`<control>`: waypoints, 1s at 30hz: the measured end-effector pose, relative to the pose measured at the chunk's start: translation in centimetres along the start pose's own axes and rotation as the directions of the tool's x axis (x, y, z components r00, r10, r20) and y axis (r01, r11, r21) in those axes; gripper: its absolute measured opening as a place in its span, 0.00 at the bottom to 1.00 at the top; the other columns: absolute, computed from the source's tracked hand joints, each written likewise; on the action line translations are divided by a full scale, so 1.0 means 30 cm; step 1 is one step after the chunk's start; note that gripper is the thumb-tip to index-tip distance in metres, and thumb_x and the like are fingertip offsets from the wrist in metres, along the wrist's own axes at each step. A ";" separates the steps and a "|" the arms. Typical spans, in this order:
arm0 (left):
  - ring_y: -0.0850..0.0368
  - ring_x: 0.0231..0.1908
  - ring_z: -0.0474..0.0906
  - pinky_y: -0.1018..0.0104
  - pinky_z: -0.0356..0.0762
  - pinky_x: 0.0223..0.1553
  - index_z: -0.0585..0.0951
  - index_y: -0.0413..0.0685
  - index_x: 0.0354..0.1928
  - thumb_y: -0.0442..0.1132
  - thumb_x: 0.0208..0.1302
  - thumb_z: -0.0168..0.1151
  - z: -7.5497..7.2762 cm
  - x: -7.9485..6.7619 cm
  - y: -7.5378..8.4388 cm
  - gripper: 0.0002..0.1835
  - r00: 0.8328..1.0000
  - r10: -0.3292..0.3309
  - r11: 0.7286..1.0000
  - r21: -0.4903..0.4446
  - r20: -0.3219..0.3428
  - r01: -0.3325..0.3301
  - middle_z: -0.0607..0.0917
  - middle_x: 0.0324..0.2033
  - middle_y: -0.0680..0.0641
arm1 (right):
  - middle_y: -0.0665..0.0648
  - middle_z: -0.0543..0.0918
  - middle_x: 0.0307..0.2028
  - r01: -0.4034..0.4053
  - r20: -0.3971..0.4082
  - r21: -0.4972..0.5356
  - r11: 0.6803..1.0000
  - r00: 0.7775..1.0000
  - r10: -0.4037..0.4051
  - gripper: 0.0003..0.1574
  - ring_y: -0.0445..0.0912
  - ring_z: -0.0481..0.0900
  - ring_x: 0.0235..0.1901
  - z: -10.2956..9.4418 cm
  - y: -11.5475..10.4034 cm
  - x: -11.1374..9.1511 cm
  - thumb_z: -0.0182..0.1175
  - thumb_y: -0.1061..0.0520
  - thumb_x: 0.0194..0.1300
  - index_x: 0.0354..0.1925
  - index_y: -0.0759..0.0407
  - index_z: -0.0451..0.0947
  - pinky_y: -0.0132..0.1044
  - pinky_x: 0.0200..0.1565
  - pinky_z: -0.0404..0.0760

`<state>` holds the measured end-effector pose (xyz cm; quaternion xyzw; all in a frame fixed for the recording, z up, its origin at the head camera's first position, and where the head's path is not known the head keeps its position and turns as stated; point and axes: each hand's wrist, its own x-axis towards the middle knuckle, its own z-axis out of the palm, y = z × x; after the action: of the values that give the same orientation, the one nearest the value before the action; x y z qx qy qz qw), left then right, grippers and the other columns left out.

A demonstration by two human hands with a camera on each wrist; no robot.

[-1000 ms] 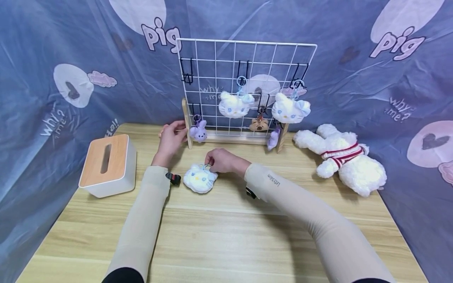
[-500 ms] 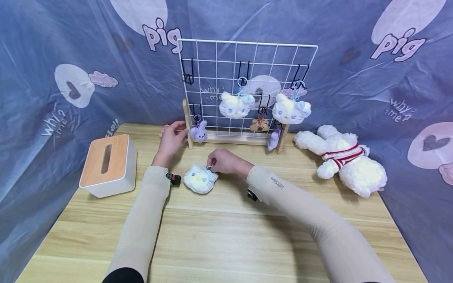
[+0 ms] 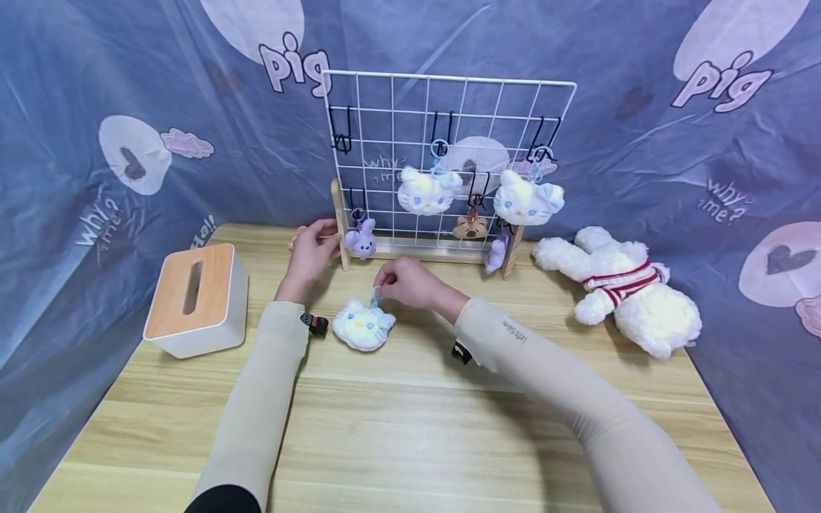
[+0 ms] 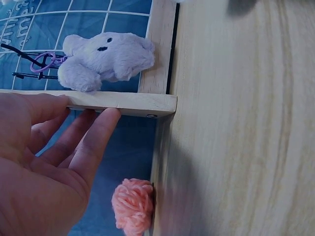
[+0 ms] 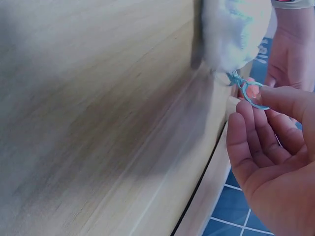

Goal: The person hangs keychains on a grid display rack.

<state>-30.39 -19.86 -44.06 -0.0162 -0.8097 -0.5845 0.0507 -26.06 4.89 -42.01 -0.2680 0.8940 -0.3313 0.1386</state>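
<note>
A white plush cat-head keychain (image 3: 361,326) lies face up on the table in the head view. My right hand (image 3: 410,283) pinches its light blue key ring (image 5: 250,96) between thumb and fingers, and the ring stands lifted off the table. My left hand (image 3: 312,249) holds the left wooden post (image 4: 123,102) of the white wire grid rack (image 3: 442,75), thumb on one side and fingers on the other. On a hook beside that post hangs a purple bunny keychain (image 4: 115,55). Two more white cat-head keychains, one (image 3: 427,191) central and one (image 3: 527,198) at right, hang higher on the grid.
A brown bear keychain (image 3: 470,226) and another purple one (image 3: 496,253) hang low on the grid. The upper left hook (image 3: 341,141) carries nothing. A tissue box (image 3: 199,299) stands left, a white plush toy (image 3: 622,288) lies right, and pink yarn (image 4: 133,204) lies behind the left post.
My right hand has risen slightly and moved a little toward the rack, drawing the key ring upright while the plush head stays on the table. My left hand has not moved.
</note>
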 end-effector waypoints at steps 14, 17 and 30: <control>0.37 0.62 0.85 0.44 0.94 0.65 0.77 0.34 0.75 0.33 0.86 0.60 0.004 0.002 -0.007 0.22 1.000 0.001 1.000 -0.010 0.002 -0.001 0.84 0.68 0.28 | 0.54 0.92 0.40 0.048 -0.064 0.019 0.999 0.997 -0.047 0.05 0.42 0.85 0.39 -0.013 -0.055 -0.039 0.70 0.59 0.76 0.46 0.57 0.91 0.31 0.46 0.87; 0.38 0.62 0.85 0.46 0.94 0.64 0.77 0.34 0.75 0.33 0.86 0.60 0.003 0.002 -0.006 0.22 1.000 0.006 1.000 -0.010 0.001 -0.006 0.84 0.68 0.28 | 0.54 0.92 0.40 0.067 -0.072 0.034 0.997 0.995 -0.064 0.04 0.42 0.85 0.39 -0.020 -0.065 -0.042 0.70 0.60 0.76 0.46 0.57 0.91 0.31 0.46 0.88; 0.39 0.60 0.86 0.45 0.94 0.64 0.77 0.34 0.75 0.33 0.85 0.60 0.002 0.003 -0.007 0.22 1.000 0.004 1.000 -0.007 -0.002 -0.004 0.84 0.68 0.28 | 0.54 0.93 0.41 0.093 -0.093 0.012 0.996 0.992 -0.091 0.05 0.43 0.85 0.40 -0.063 -0.125 -0.059 0.70 0.58 0.77 0.47 0.57 0.91 0.31 0.46 0.87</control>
<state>-30.50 -19.86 -44.27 -0.0173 -0.8076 -0.5872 0.0525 -23.96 4.49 -37.99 -0.2922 0.8833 -0.3568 0.0842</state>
